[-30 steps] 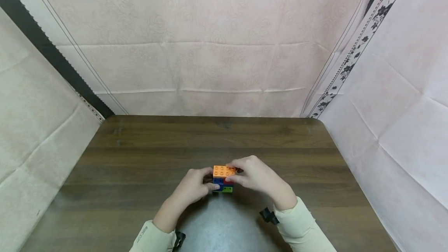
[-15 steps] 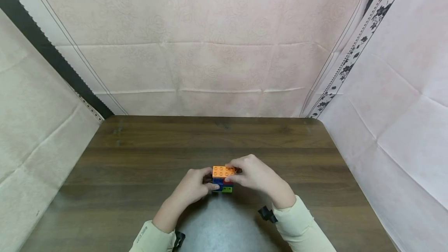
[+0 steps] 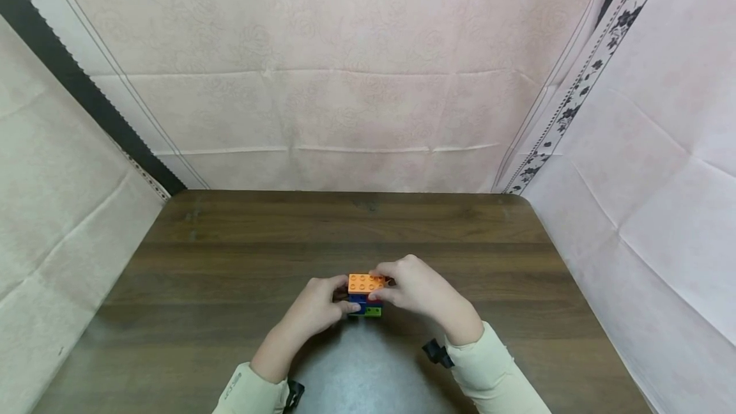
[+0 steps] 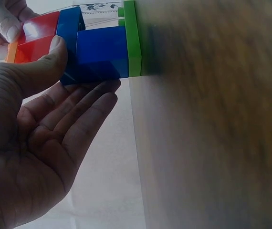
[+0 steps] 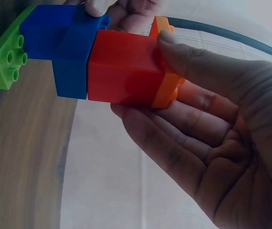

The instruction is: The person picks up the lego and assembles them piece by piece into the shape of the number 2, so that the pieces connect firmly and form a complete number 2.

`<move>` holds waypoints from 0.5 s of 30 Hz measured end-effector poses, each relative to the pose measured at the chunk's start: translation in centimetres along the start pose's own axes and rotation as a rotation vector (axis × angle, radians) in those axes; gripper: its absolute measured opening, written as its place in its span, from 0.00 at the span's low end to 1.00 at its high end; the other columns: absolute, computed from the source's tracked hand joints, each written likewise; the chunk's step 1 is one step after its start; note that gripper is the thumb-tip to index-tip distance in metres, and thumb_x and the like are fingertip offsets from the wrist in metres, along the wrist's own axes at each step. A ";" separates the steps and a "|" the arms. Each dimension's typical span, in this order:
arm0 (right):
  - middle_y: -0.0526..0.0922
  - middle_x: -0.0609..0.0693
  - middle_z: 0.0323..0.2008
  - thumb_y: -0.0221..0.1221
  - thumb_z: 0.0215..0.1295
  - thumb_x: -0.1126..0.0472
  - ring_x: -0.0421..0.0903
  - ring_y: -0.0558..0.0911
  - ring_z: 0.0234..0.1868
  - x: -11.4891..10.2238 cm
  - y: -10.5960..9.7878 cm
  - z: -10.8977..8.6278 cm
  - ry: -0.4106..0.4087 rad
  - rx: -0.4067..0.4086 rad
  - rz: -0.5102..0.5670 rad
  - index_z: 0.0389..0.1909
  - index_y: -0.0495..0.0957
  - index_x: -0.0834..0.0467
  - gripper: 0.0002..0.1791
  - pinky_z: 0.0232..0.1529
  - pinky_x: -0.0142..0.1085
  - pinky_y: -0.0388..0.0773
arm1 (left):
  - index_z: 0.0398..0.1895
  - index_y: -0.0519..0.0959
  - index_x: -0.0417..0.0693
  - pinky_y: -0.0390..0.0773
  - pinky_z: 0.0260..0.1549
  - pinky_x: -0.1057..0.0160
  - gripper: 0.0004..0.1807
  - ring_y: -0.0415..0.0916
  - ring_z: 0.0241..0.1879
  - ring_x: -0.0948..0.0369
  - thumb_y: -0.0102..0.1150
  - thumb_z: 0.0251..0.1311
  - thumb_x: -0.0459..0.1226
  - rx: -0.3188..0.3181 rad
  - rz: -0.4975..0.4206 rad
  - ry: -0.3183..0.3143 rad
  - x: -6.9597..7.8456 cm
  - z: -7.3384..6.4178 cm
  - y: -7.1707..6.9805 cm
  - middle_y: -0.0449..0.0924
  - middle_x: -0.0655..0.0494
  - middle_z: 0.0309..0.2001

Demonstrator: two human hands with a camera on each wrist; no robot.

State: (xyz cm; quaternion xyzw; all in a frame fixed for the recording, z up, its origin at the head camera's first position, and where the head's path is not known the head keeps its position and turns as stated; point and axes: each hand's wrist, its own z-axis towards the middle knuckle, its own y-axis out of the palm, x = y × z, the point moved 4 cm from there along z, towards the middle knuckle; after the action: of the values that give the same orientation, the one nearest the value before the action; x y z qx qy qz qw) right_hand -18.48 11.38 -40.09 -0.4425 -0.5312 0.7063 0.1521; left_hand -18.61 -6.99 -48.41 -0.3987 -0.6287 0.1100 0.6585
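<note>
A small upright stack of toy building bricks stands at the front middle of the table. Its base is a green plate [image 5: 7, 55] with studs showing on one side. Above that come a blue brick [image 4: 102, 47], a second blue brick [image 5: 73, 67], red bricks [image 5: 124, 69] and an orange studded plate [image 3: 362, 283] on top. My left hand [image 3: 316, 305] grips the blue part from the left, thumb in front and fingers behind. From the right, my right hand [image 3: 422, 289] holds the top, its thumb at the edge where red meets orange.
The brown wooden table [image 3: 259, 229] has rounded far corners. Pale patterned cloth [image 3: 356, 107] hangs behind it and along both sides. Black straps [image 3: 438, 353] sit at the cuffs of the pale sleeves [image 3: 489, 363].
The orange plate and my right hand have shifted very slightly left and down in the head view. Both hands keep their grip, and the green base looks unmoved.
</note>
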 end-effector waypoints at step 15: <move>0.88 0.50 0.44 0.69 0.64 0.52 0.34 0.81 0.33 0.5 0.6 -0.7 -0.022 0.086 0.044 0.53 0.84 0.57 0.20 0.34 0.27 0.79 | 0.49 0.80 0.52 0.80 0.37 0.58 0.16 0.77 0.34 0.63 0.70 0.61 0.44 0.025 0.034 0.013 0.0 0.0 0.0 0.84 0.59 0.40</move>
State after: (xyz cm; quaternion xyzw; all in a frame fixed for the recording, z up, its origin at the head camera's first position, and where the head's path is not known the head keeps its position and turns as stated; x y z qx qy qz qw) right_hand -18.02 11.91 -40.88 -0.4392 -0.4921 0.7366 0.1497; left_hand -18.61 -7.05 -48.41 -0.4019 -0.6160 0.1264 0.6657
